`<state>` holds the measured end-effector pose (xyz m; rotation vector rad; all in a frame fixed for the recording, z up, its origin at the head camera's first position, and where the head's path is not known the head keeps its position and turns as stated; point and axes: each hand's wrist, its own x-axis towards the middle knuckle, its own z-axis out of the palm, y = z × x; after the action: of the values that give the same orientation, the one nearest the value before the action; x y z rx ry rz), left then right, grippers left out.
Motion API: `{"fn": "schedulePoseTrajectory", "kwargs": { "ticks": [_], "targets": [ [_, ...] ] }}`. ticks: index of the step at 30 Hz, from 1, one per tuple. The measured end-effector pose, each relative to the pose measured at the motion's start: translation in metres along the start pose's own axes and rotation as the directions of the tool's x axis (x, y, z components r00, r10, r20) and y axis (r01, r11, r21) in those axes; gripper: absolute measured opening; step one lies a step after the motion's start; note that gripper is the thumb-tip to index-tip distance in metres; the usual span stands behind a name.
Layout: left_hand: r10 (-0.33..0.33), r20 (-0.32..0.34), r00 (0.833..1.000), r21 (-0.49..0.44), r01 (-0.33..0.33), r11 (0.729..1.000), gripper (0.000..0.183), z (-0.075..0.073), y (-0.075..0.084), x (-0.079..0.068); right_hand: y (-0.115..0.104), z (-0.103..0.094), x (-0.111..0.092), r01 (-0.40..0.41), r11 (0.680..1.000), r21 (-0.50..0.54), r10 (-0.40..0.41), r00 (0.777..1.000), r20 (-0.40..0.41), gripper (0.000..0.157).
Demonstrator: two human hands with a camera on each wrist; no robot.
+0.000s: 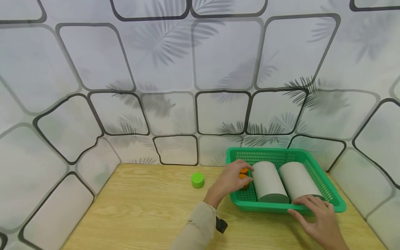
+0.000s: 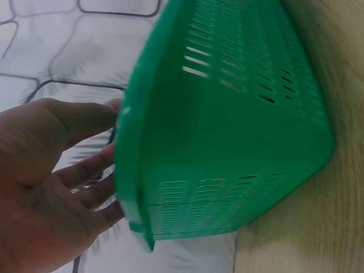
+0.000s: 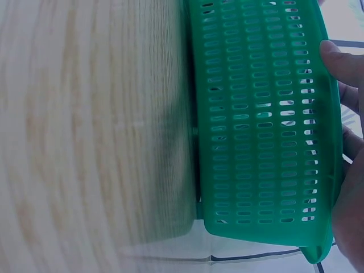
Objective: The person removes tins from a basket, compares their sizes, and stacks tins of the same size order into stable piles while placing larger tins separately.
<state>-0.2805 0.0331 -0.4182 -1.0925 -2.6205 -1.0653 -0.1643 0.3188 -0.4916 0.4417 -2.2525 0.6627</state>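
Note:
A green plastic basket (image 1: 265, 207) stands on the wooden table, holding two large white cylinders (image 1: 269, 178) that lie side by side. At its left end are two small orange-capped containers (image 1: 244, 177), partly covered by fingers. My left hand (image 1: 230, 177) reaches over the left rim, thumb and forefinger spread apart around the orange caps. In the left wrist view its fingertips disappear behind the rim. With the thumb outside and fingers over the edge, my right hand (image 1: 320, 217) grips the basket's front rim near the right corner, beside the right cylinder (image 1: 298, 178).
A bright green round-lidded container (image 1: 197, 180) stands on the table to the left of the basket. Patterned wall covering (image 1: 175, 114) rises behind the table (image 1: 134, 208) and along both sides. The basket's right side lies near the right wall.

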Motion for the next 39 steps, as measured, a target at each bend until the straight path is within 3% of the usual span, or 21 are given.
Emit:
{"fn": "schedulePoseTrajectory", "kwargs": {
  "ticks": [7,11,18,28,35,39],
  "targets": [
    [-0.015,0.078,0.997,0.117,0.006,0.993,0.029,0.015,-0.007,0.015,0.002,0.000,0.000,-0.006,1.000,0.005,0.006,1.000,0.003,0.038],
    [-0.027,0.146,0.989,0.229,-0.007,0.973,0.026,0.023,-0.009,0.020,0.003,0.000,0.000,-0.006,1.000,0.006,0.006,1.000,0.005,0.038],
    [-0.082,0.205,0.975,0.458,-0.021,0.889,0.027,0.036,-0.007,0.027,0.003,-0.001,0.000,-0.006,1.000,-0.001,0.006,1.000,0.002,0.040],
    [-0.162,0.238,0.958,0.592,-0.010,0.806,0.034,0.046,-0.013,0.036,0.003,0.000,-0.001,0.000,1.000,-0.002,0.000,1.000,-0.002,0.040],
    [-0.200,0.235,0.951,0.725,-0.034,0.688,0.025,0.055,-0.016,0.036,0.002,0.000,-0.001,0.000,1.000,-0.003,0.000,1.000,-0.002,0.040],
    [-0.229,0.240,0.943,0.762,-0.038,0.646,0.024,0.058,-0.015,0.038,0.003,-0.001,-0.001,0.002,1.000,-0.005,-0.002,1.000,0.000,0.039]
  ]
}}
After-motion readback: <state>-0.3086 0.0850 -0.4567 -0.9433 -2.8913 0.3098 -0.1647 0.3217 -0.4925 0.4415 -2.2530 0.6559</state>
